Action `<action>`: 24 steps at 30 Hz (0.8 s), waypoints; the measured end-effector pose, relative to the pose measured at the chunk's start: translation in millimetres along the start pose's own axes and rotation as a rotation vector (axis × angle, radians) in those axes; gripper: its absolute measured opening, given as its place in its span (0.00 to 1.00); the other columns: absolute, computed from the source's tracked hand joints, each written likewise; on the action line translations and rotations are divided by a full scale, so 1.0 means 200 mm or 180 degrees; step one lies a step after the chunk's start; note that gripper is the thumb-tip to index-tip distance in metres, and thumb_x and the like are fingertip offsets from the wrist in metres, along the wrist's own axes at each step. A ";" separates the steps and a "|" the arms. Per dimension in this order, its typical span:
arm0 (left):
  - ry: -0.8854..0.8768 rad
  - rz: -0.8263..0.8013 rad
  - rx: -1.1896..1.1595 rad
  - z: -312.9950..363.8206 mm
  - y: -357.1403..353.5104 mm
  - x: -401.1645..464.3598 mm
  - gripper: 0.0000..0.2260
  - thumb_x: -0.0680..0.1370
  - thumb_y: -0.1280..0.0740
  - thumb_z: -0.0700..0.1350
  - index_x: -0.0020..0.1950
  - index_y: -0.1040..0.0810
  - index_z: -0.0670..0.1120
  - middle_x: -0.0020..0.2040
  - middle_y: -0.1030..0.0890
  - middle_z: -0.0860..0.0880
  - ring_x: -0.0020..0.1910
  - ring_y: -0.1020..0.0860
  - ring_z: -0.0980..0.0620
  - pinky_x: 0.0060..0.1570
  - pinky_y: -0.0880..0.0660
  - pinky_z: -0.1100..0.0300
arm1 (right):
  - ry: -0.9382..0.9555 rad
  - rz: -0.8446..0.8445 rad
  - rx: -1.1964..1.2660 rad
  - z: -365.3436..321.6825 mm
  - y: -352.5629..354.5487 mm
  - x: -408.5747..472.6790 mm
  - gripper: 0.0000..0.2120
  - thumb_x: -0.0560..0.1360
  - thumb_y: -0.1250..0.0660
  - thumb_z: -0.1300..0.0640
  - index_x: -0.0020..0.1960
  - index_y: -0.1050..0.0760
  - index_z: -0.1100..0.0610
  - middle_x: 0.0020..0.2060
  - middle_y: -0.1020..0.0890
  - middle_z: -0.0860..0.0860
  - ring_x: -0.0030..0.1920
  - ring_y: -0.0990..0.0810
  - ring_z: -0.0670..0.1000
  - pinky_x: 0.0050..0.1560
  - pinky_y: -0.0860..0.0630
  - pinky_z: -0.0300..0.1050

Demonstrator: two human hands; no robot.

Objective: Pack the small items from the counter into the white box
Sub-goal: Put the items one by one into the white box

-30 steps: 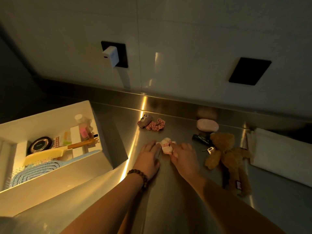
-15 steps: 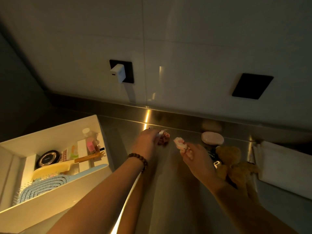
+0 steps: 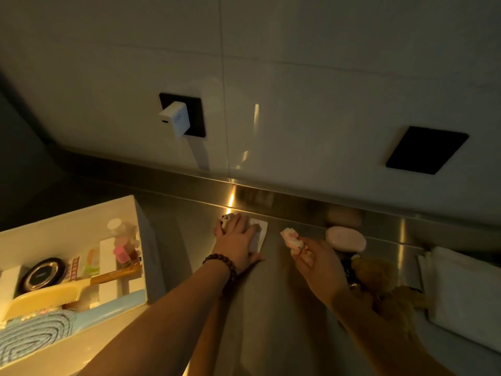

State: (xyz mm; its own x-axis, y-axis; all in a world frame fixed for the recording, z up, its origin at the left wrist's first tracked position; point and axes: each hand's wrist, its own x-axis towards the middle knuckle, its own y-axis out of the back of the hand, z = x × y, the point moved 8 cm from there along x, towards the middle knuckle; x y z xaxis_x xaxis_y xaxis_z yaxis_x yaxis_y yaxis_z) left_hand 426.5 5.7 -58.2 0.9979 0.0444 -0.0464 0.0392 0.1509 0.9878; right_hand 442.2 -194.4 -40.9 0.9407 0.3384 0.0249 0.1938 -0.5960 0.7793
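The white box stands at the left on the steel counter; it holds a yellow comb, a blue ribbed pad, a black round disc and small bottles. My left hand, with a bead bracelet on the wrist, lies near the back wall with its fingers curled over a small plush charm and a white card. The red scrunchie is hidden under it. My right hand is raised a little to the right, closed on a small pink-and-white soft item.
A pink oval case lies at the back right. A brown teddy bear lies behind my right forearm, beside a folded white cloth. A white charger sticks out of a wall socket.
My left hand moved back to the charm and scrunchie and closed over them with the white card. My right hand lifted the pink-and-white item off the counter.
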 end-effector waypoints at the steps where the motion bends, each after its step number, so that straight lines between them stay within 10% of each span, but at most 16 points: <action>1: 0.0021 -0.0031 -0.0018 -0.01 -0.01 0.00 0.34 0.69 0.37 0.67 0.72 0.41 0.57 0.76 0.47 0.48 0.74 0.54 0.47 0.67 0.61 0.37 | -0.0002 -0.0015 0.0014 0.00 -0.01 0.01 0.19 0.78 0.37 0.49 0.68 0.31 0.50 0.56 0.26 0.50 0.51 0.26 0.47 0.52 0.30 0.41; 14: 0.0350 0.0241 -0.0724 -0.02 0.10 -0.04 0.21 0.75 0.39 0.39 0.67 0.32 0.53 0.66 0.33 0.49 0.64 0.40 0.43 0.61 0.34 0.46 | 0.0275 0.0044 0.0061 -0.07 -0.05 -0.02 0.19 0.77 0.35 0.51 0.67 0.29 0.50 0.56 0.25 0.50 0.51 0.27 0.47 0.50 0.32 0.40; 24: 0.0370 0.1100 -0.1287 -0.01 0.47 -0.24 0.21 0.75 0.35 0.42 0.67 0.31 0.53 0.63 0.29 0.50 0.61 0.36 0.48 0.58 0.32 0.53 | 0.0564 0.0316 -0.0036 -0.27 0.13 -0.04 0.16 0.77 0.36 0.52 0.64 0.26 0.51 0.51 0.23 0.50 0.48 0.25 0.48 0.48 0.30 0.43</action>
State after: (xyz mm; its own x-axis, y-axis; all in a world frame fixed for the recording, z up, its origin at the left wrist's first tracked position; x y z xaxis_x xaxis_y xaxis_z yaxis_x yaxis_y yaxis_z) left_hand 381.5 19.3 36.3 0.9361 0.2643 0.2320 -0.3357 0.4750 0.8134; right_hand 424.9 -172.7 13.0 0.8910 0.4020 0.2111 0.0985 -0.6250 0.7744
